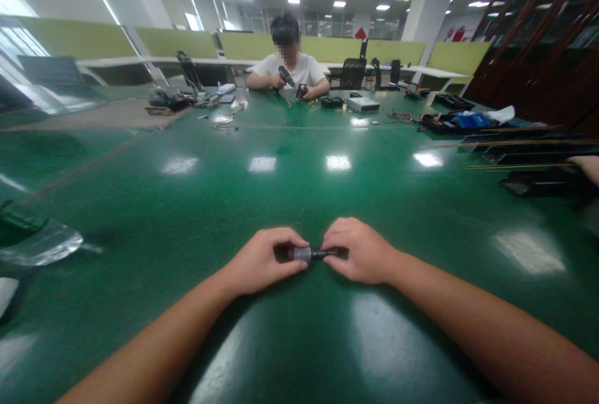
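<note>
I see my left hand and right hand resting low on the green tabletop, close together with the knuckles facing each other. Between them lies a small metal cylinder with a thin dark rod sticking out of its right end, lying flat and level just above the surface. My left hand is curled, its thumb and fingertips pinching the grey cylinder. My right hand is curled too, fingers pressed together on the far end of the rod. Both forearms run back toward me along the tabletop.

Across from me a person in a white shirt sits at the far edge, holding a power drill in one hand and a small dark part in the other. Small boxes and dark trays lie near them. At my far right, long thin rods lie over black trays. A clear plastic bag lies at my left, well apart from my hands
</note>
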`<state>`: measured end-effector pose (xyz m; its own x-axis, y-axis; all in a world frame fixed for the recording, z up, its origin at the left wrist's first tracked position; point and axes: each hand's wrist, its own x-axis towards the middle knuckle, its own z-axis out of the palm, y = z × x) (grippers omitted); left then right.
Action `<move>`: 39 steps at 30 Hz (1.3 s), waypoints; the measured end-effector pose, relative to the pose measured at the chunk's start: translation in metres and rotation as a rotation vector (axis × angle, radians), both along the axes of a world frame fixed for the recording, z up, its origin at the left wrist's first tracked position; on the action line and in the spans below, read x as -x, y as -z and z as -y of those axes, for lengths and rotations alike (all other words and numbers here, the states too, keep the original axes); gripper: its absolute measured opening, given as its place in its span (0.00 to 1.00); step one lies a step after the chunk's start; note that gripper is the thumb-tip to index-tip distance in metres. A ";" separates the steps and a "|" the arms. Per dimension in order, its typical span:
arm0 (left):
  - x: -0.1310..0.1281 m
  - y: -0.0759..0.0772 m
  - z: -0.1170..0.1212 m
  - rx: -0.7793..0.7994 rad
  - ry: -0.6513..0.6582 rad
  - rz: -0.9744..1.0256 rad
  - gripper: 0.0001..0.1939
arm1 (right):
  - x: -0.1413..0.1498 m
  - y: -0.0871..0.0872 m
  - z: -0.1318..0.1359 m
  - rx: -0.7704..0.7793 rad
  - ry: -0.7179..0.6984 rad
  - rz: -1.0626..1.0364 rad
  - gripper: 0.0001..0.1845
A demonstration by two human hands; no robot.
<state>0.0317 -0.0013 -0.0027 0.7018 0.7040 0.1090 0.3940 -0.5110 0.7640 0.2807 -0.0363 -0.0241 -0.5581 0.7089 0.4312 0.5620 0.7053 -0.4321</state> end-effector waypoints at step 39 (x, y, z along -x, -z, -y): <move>-0.001 -0.005 0.001 -0.029 -0.024 -0.005 0.09 | -0.004 -0.010 0.003 0.038 0.040 0.091 0.05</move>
<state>0.0329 -0.0027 0.0020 0.6855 0.7170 0.1263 0.4098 -0.5234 0.7471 0.2845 -0.0398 -0.0142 -0.5649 0.7462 0.3522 0.6274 0.6656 -0.4041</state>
